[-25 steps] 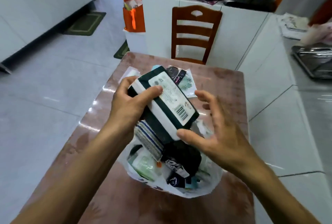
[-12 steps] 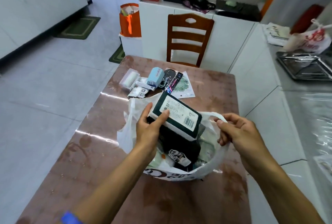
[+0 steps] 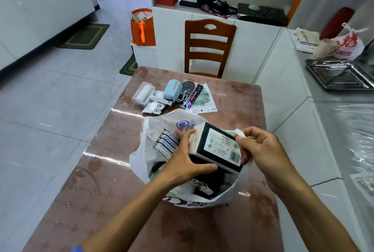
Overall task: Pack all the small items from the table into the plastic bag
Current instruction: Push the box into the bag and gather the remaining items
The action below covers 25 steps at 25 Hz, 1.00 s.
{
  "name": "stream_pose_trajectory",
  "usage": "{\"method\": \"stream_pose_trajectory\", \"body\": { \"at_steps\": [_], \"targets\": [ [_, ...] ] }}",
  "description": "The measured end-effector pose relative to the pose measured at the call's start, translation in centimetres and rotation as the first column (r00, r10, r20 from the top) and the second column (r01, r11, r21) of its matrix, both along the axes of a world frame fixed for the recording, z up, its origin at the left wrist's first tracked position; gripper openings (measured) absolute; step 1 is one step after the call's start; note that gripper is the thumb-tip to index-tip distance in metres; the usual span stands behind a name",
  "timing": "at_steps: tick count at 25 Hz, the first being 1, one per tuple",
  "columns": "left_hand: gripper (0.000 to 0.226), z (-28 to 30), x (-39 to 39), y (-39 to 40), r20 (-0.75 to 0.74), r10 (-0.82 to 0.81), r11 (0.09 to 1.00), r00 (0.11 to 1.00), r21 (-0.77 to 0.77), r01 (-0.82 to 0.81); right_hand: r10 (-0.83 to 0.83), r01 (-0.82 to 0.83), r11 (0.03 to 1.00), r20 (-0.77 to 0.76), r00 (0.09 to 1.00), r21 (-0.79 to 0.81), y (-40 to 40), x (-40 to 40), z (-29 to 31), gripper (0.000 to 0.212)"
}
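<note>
The left hand (image 3: 182,162) grips the dark green box (image 3: 217,147) from its near-left end, thumb curled under the lower edge and fingers round the white end face, holding it tilted over the mouth of the plastic bag (image 3: 145,142). The right hand (image 3: 257,150) pinches the bag's right handle, fingers curled tight beside the box's barcode corner. The box is dark green with white sides and a large white printed label with a barcode. The bag is white, thin and crumpled, standing open on the brown patterned table (image 3: 101,170); a striped cloth (image 3: 167,146) and dark packets lie inside it. Half a second ago the box sat higher and nearer the bag's far rim; it is now lower and turned with its label toward the right hand. Beyond the bag, a blue box (image 3: 172,88), white sachets (image 3: 152,108) and flat packets (image 3: 200,100) lie together on the table.
</note>
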<state>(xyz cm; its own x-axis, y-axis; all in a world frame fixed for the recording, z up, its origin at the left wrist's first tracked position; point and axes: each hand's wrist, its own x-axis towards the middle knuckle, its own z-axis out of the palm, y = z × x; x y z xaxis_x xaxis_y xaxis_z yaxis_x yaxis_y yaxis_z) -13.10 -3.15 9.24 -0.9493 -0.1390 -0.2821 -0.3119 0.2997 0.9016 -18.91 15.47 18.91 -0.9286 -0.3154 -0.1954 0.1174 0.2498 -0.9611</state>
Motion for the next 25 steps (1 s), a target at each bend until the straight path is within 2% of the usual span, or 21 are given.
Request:
{"method": "stream_pose_trajectory", "body": {
  "at_steps": [2,5,10,13,14,15,17,18,20,22,25],
  "targets": [
    [0.104,0.3,-0.5,-0.8,-0.020,-0.107,0.994,0.994,0.008,0.107,-0.010,0.010,1.000,0.001,1.000,0.014,0.1,-0.3,0.0,0.012],
    [0.085,0.6,-0.7,-1.6,0.027,-0.185,0.982,0.982,0.041,0.184,-0.026,0.026,1.000,0.001,1.000,0.000,0.5,-0.5,0.0,0.014],
    [0.086,1.6,-0.3,-2.4,0.095,-0.291,0.950,0.952,-0.091,0.299,0.012,-0.012,1.000,-0.002,1.000,-0.007,0.0,-0.1,0.2,0.014],
    [0.092,-0.6,-0.2,-1.9,0.108,-0.349,0.916,0.931,-0.169,0.363,0.020,-0.020,1.000,0.009,1.000,0.009,-0.1,-0.1,0.3,0.013],
    [0.088,-1.5,-0.3,-1.8,0.100,-0.322,0.932,0.941,-0.144,0.334,0.025,-0.025,0.999,0.016,1.000,0.019,0.0,-0.1,0.4,0.013],
    [0.084,-2.1,-0.3,-1.6,0.083,-0.282,0.957,0.956,-0.053,0.287,0.029,-0.030,0.999,0.019,0.999,0.030,0.0,-0.1,0.4,0.013],
    [0.078,-2.7,-0.6,-1.2,0.076,-0.174,0.964,0.982,0.215,0.154,0.028,-0.028,0.999,0.016,0.999,0.038,0.0,-0.2,0.3,0.012],
    [0.076,-2.5,-0.7,-1.1,0.083,-0.133,0.951,0.988,0.292,0.103,0.025,-0.026,0.999,0.015,1.000,0.032,0.0,-0.4,0.2,0.012],
    [0.063,-1.9,-1.0,-0.9,0.095,-0.099,0.949,0.990,0.308,0.065,0.036,-0.037,0.999,0.013,0.999,0.035,0.0,-0.6,0.1,0.013],
    [0.048,-1.0,-1.2,-1.0,0.147,-0.102,0.973,0.984,0.222,0.068,0.058,-0.059,0.998,0.017,0.998,0.037,-0.1,-0.7,0.2,0.014],
    [0.043,-0.2,-1.4,-1.1,0.230,-0.140,0.977,0.963,-0.125,0.172,0.060,-0.061,0.998,0.027,0.998,0.022,-0.5,-0.8,0.0,0.014]
  ]
}}
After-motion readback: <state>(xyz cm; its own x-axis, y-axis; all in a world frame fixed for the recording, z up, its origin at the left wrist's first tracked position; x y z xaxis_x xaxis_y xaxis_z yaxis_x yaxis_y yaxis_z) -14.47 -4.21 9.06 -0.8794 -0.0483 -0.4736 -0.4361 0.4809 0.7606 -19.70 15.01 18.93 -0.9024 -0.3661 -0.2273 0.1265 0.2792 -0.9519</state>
